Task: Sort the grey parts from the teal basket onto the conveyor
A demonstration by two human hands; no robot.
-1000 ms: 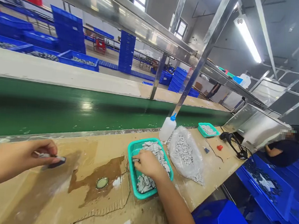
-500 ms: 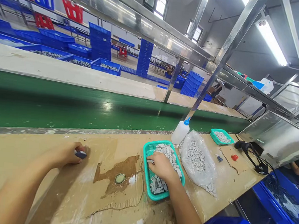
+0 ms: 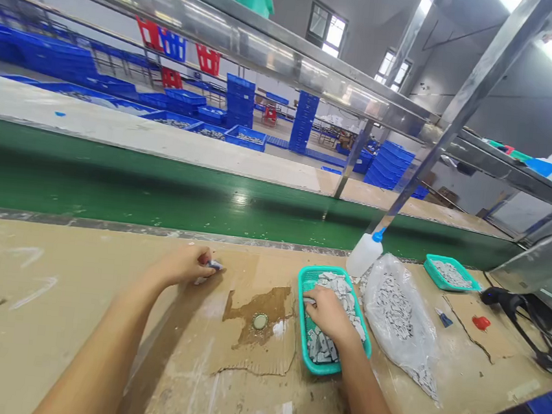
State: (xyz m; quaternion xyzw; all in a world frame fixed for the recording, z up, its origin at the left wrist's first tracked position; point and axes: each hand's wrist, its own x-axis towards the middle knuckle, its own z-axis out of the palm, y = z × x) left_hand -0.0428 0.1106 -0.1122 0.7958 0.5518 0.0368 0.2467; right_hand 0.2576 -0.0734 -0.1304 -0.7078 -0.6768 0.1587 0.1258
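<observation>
My left hand (image 3: 191, 266) is closed in a pinch on a small dark blue and whitish piece (image 3: 214, 265), just above the cardboard-covered bench. Its exact kind is too small to make out. My right hand (image 3: 329, 315) reaches into a green plastic basket (image 3: 307, 364) heaped with small flat grey parts (image 3: 323, 348). Thumb and fingertips close on one grey part (image 3: 309, 300) near the basket's left side. Between the hands, a round pale cap-like disc (image 3: 260, 321) lies on a torn, stained patch of cardboard (image 3: 227, 352).
Right of the basket are a white squeeze bottle (image 3: 365, 254), a clear bag of grey parts (image 3: 395, 309) and a second green basket (image 3: 451, 274). Farther right lie a red piece (image 3: 480, 323) and a black headset-like object (image 3: 514, 314). A green conveyor belt (image 3: 159, 199) runs behind.
The view has turned left, shifting the scene rightward. My left hand has moved a little nearer the disc and the piece shows a paler side. My right hand stays in the basket.
</observation>
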